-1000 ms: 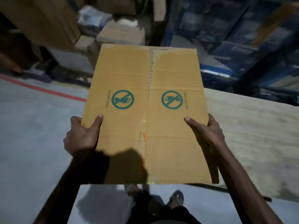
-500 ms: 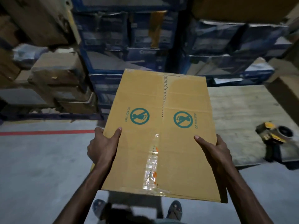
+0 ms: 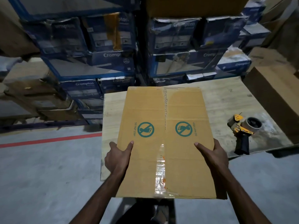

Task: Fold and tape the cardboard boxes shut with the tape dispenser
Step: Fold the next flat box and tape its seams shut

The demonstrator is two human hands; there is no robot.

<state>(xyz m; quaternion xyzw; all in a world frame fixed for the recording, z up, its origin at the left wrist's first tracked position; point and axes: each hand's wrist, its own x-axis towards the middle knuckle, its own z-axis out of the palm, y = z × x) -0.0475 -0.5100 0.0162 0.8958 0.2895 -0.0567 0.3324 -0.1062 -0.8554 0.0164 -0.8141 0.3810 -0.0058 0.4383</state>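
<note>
A flattened brown cardboard box (image 3: 182,167) with two green "do not step" symbols and a strip of clear tape along its near seam is held out in front of me, above the near edge of a plywood table (image 3: 226,101). My left hand (image 3: 118,157) grips its left edge, thumb on top. My right hand (image 3: 213,156) grips its right edge the same way. A yellow and black tape dispenser (image 3: 242,131) with a roll of tape lies on the table, to the right of the box.
Stacks of blue printed cartons (image 3: 103,46) rise behind the table. Brown cartons (image 3: 273,94) stand at the table's right end and more sit at the left (image 3: 32,88). A red line (image 3: 48,140) crosses the grey floor on the left.
The view has swung right and the flat box has come over the plywood table. The tape dispenser has come fully into view. Both hands keep the same grip.
</note>
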